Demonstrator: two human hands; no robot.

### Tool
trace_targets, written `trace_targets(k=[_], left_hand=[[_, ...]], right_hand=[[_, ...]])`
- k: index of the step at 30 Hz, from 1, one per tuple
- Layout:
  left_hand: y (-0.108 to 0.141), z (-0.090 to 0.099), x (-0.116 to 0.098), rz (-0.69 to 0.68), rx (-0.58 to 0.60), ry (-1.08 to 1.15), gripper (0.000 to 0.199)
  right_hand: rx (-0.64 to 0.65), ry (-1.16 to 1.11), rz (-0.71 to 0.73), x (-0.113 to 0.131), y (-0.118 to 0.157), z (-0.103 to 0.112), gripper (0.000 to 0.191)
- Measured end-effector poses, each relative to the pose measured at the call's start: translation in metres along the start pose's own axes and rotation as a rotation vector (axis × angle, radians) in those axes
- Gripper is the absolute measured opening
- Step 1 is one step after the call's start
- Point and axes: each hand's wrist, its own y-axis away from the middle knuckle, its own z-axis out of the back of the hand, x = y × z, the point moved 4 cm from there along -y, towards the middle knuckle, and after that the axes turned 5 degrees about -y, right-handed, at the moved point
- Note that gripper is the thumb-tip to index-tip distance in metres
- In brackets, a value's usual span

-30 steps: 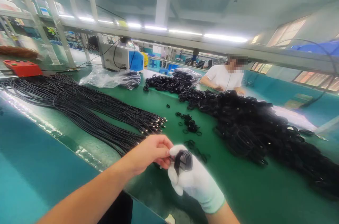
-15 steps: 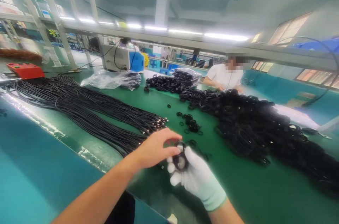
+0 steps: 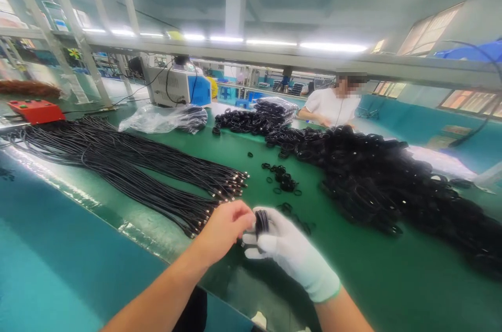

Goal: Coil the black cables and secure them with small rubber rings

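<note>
Green-topped desk (image 3: 353, 279) is spanning lower frame, teal wall (image 3: 415, 123) at right. Lower centre: white-gloved right hand (image 3: 290, 248) is curling round coiled black cable (image 3: 261, 222); bare left hand (image 3: 231, 225) is bunching at its edge, can't tell if gripping. Heaped black coils (image 3: 361, 170) are blurring, running off right edge.

Coiled cable (image 3: 262, 222): black, several turns lying close together in a small, compact loop. Held above the green worktop (image 3: 364, 279) in the gloved right hand (image 3: 280, 240), seen nearly edge-on; its left side meets the bare left hand's (image 3: 225, 227) fingertips.
</note>
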Motion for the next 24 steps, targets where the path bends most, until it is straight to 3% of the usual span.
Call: trace_targets(k=[2, 7, 14, 19, 24], left_hand=[[0.006, -0.008, 0.007, 0.072, 0.092, 0.149, 0.014], [0.011, -0.018, 0.014, 0.060, 0.138, 0.372, 0.014], [0.014, -0.017, 0.016, 0.080, 0.107, 0.446, 0.015], [0.014, -0.019, 0.022, 0.091, 0.196, 0.537, 0.015], [0.010, -0.016, 0.023, 0.065, 0.198, 0.452, 0.018]], right_hand=[[0.014, 0.036, 0.027, 0.000, -0.001, -0.003, 0.052], [0.089, -0.015, 0.002, -0.009, -0.003, -0.009, 0.047], [0.047, 0.007, 0.091, -0.008, -0.005, -0.011, 0.050], [0.071, -0.068, 0.029, -0.013, -0.005, -0.012, 0.045], [0.043, -0.055, 0.011, -0.016, -0.004, -0.010, 0.047]])
